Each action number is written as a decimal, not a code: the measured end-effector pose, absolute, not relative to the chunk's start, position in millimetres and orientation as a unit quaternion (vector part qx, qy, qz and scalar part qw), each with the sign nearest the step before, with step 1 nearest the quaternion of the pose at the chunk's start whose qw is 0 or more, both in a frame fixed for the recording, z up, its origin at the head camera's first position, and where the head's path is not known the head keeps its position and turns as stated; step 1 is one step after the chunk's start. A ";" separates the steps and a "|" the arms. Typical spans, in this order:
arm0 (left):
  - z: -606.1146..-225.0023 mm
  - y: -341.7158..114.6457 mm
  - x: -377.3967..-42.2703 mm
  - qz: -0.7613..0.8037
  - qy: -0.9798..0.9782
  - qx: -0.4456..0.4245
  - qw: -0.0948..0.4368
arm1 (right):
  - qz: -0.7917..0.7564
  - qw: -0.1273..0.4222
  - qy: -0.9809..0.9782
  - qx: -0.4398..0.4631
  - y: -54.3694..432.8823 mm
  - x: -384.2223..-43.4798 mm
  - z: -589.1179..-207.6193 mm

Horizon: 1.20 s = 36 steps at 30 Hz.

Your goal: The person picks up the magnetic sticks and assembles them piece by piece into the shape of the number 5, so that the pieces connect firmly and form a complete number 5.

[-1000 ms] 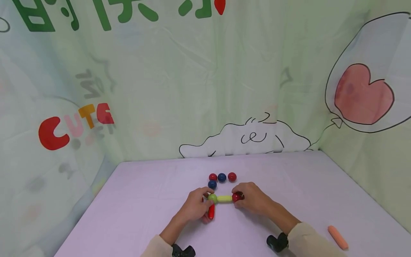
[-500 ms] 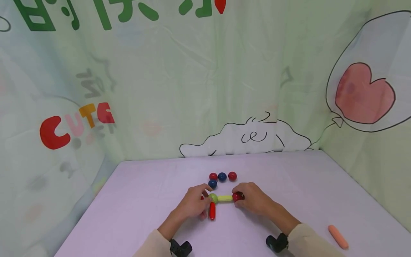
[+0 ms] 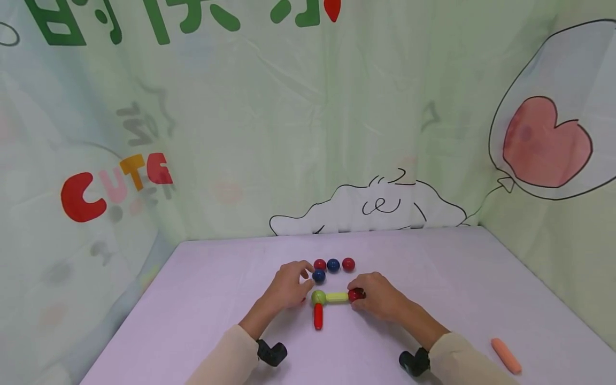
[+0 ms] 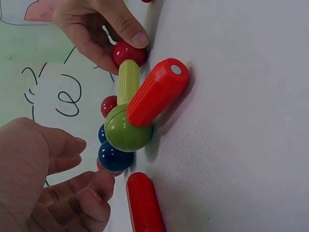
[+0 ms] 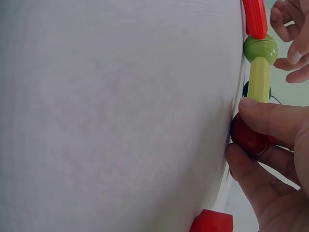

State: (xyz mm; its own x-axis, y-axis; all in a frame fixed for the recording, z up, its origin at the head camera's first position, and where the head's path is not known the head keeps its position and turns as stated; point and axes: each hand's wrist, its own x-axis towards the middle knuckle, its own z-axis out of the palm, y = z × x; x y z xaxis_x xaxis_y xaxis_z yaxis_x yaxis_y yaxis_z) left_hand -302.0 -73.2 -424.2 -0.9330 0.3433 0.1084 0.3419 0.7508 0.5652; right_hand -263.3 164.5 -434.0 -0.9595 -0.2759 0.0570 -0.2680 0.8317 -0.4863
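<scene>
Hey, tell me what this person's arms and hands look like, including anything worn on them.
The left hand and right hand are gloveless. The left sleeve and right sleeve are plain light beige, ending partway along the forearms. A chunky black device with a rounded end sits at each cuff; any markings are too small to read.

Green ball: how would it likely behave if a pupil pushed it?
The green ball probably won't roll freely, since a yellow rod and a red rod adjoin it. Its glossy surface suggests it may be slippery. It is probably stiff, as its round shape shows no dents.
</scene>
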 end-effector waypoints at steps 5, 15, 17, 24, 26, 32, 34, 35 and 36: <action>-426.6 -67.2 -309.3 0.273 0.946 0.174 -0.002 | -0.259 0.004 0.956 -0.141 165.0 -263.5 -434.6; -430.3 -53.7 -315.3 0.252 0.955 0.158 0.003 | -0.262 0.010 0.954 -0.143 165.2 -263.5 -434.9; -430.6 -51.8 -316.4 0.248 0.956 0.159 0.003 | -0.261 0.011 0.954 -0.146 165.0 -263.9 -435.5; -430.9 -46.7 -321.6 0.243 0.957 0.160 0.006 | -0.261 0.005 0.952 -0.160 164.4 -265.1 -435.6; -432.0 -46.3 -323.1 0.242 0.957 0.158 0.006 | -0.259 0.004 0.953 -0.159 164.3 -265.2 -435.1; -435.2 -46.9 -325.8 0.254 0.955 0.149 0.019 | -0.252 0.003 0.954 -0.164 165.1 -264.3 -433.3; -435.3 -46.9 -326.0 0.257 0.955 0.149 0.021 | -0.249 0.002 0.954 -0.166 165.4 -263.9 -432.8; -435.3 -46.9 -326.0 0.257 0.955 0.149 0.022 | -0.248 0.002 0.954 -0.167 165.5 -263.4 -432.4; -435.1 -46.8 -326.0 0.258 0.954 0.149 0.022 | -0.248 0.002 0.954 -0.169 165.6 -263.3 -432.0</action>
